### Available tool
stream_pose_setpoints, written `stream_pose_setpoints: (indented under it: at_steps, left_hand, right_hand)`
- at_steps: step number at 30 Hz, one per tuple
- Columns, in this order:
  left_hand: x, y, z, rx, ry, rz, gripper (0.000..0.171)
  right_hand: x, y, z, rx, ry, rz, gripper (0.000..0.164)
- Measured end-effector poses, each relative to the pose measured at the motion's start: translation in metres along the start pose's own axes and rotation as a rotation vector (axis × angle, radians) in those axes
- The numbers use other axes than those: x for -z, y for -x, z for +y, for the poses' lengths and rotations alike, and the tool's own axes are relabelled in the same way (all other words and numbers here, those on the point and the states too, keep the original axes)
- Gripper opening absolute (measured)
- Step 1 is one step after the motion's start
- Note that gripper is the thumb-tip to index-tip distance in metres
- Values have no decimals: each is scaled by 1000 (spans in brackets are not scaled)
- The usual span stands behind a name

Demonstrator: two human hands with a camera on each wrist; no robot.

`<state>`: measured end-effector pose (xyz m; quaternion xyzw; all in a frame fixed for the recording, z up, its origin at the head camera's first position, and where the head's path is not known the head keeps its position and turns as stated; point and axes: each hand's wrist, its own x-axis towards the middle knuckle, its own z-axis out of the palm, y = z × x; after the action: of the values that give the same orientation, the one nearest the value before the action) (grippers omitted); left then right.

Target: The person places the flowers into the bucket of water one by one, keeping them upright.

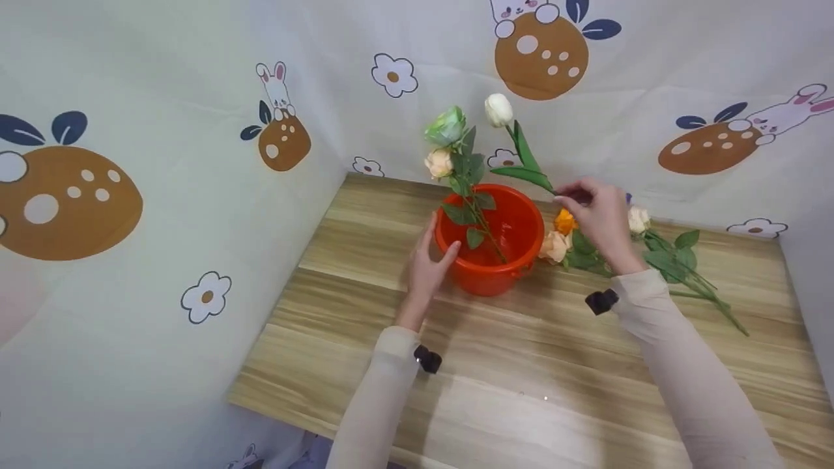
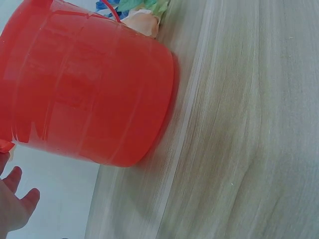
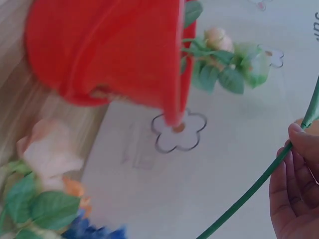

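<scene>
A red bucket (image 1: 485,280) stands on the table, with a green flower (image 1: 446,126) and a peach rose (image 1: 439,163) leaning in it, their stems inside. My left hand (image 1: 427,270) rests against the bucket's left rim, thumb and fingers spread; in the left wrist view its fingers (image 2: 31,198) are beside the rim. Above and right of the bucket, my right hand (image 1: 598,218) pinches a white tulip (image 1: 499,110) by its green stem. The tulip's head points up and to the left. In the right wrist view the stem (image 3: 249,193) runs down past the fingertips.
Right of the bucket lie a peach flower (image 1: 556,247), an orange flower (image 1: 565,222), a white rose (image 1: 638,220) and leafy stems (image 1: 700,280), partly behind my right arm. The wooden table (image 1: 365,306) meets printed cloth walls (image 1: 326,111) at the back and left.
</scene>
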<state>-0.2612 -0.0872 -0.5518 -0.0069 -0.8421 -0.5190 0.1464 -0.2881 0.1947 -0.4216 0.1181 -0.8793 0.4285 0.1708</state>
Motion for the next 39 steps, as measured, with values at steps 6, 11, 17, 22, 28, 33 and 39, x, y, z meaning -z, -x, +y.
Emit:
stream_pose_setpoints:
  at_steps: [6, 11, 17, 22, 28, 33, 39]
  left_hand:
    - [-1, 0, 0, -3, -9, 10, 73]
    - [-1, 0, 1, -1, -21, 16, 72]
    - [-1, 0, 1, -7, -7, 24, 72]
    - [-2, 1, 0, -20, -15, 35, 72]
    - [-3, 1, 1, -19, -24, 39, 71]
    - [-2, 2, 3, -8, -14, 40, 70]
    - [-1, 2, 4, -3, -26, 39, 70]
  right_hand:
    - [-26, -18, -38, 37, -87, -1, 16]
    - [-45, -28, -64, 91, -127, -6, 15]
    - [-68, -31, -77, 133, -157, -39, 15]
    - [-91, -23, -63, 106, -152, -79, 13]
    - [-112, -11, -34, 46, -96, -116, 12]
    - [-123, -5, -19, -7, -46, -161, 11]
    - [-132, -2, -12, -114, 3, -257, 12]
